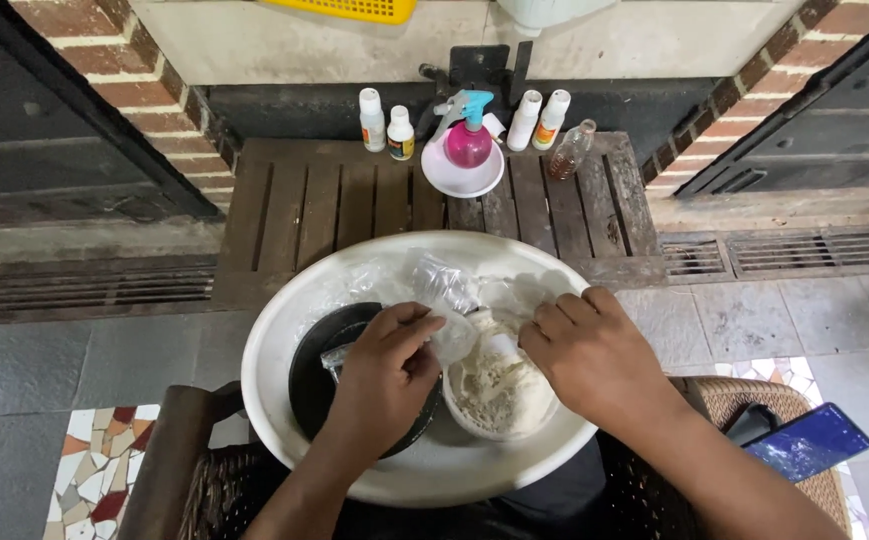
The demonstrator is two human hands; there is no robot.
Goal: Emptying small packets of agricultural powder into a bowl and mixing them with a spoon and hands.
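Low slatted wooden platform (354,200) on grey tile floor (74,360); on it four white bottles, a clear bottle (570,150), pink spray bottle (467,140) in white bowl (462,175).

Your left hand (384,375) pinches a clear plastic bag (444,300) over the black pot (314,380), while your right hand (589,355) rests on the rim of the white tub of pale powder (499,390). Both sit inside the big white basin (274,340). Beyond it, a pink spray bottle (467,140) stands on the slatted wooden bench (324,200).
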